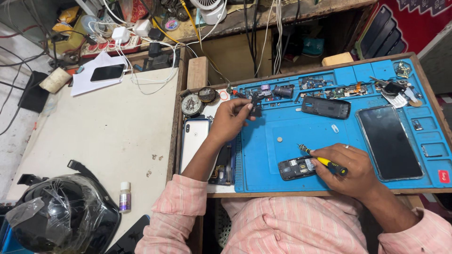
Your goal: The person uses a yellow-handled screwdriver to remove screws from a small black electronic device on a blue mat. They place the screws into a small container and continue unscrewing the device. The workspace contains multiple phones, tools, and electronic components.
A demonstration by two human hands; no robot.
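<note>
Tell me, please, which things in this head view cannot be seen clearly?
- Small dark part in the left hand: the fingers cover most of it.
- Opened phone on the blue mat: the right hand, holding a yellow screwdriver, hides its right end.
- Small parts in the mat's top compartments: too small to identify.
- Black helmet: cut by the bottom edge, blurred by plastic wrap.

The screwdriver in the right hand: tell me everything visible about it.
The screwdriver is a slim precision type with a yellow shaft section, a black grip at the rear and a thin metallic tip pointing up-left. It lies tilted, nearly flat, over the blue mat. The right hand wraps its rear half; the tip is bare, just above the opened small phone, seemingly not touching it.
</note>
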